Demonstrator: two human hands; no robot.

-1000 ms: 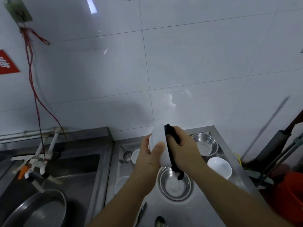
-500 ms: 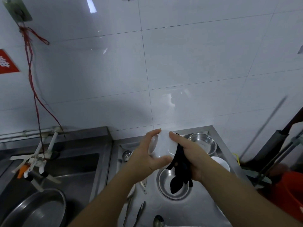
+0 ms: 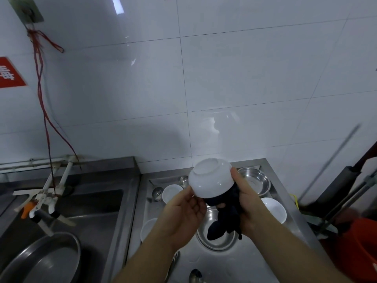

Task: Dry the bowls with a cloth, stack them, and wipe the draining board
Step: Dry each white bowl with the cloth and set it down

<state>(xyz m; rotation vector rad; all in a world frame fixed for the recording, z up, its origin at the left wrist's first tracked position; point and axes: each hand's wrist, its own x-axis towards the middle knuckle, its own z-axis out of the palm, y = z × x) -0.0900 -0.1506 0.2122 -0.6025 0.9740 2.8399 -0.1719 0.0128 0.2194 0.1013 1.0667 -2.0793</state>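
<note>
A person's two bare hands hold a glossy white ceramic bowl [image 3: 211, 178] upside down above a stainless steel draining board [image 3: 228, 260], its round foot tilted up toward eleven o'clock. The left hand [image 3: 184, 213] supports the bowl's rim from below at seven o'clock, palm up, fingertips touching the edge in a light grip. The right hand [image 3: 245, 203] is at four o'clock of the bowl, thumb pressed on the outer wall, fingers clenched round a dark navy cloth [image 3: 223, 217] that is bunched beneath the bowl and hangs down; whether the cloth reaches inside the bowl is hidden. On the draining board directly under the hands lies a shallow round steel dish [image 3: 217, 240]. A second steel dish [image 3: 255, 180] sits at two o'clock near the back corner, and a white bowl [image 3: 274, 209] stands upright at three o'clock, just beside the right wrist. Another small white bowl [image 3: 171, 193] rests at ten o'clock beside a steel spoon [image 3: 157, 194], and part of a further white bowl [image 3: 148, 229] shows at eight o'clock behind the left forearm. Further left, a sunken steel sink [image 3: 85, 209] holds a large round steel basin [image 3: 47, 260].
</note>
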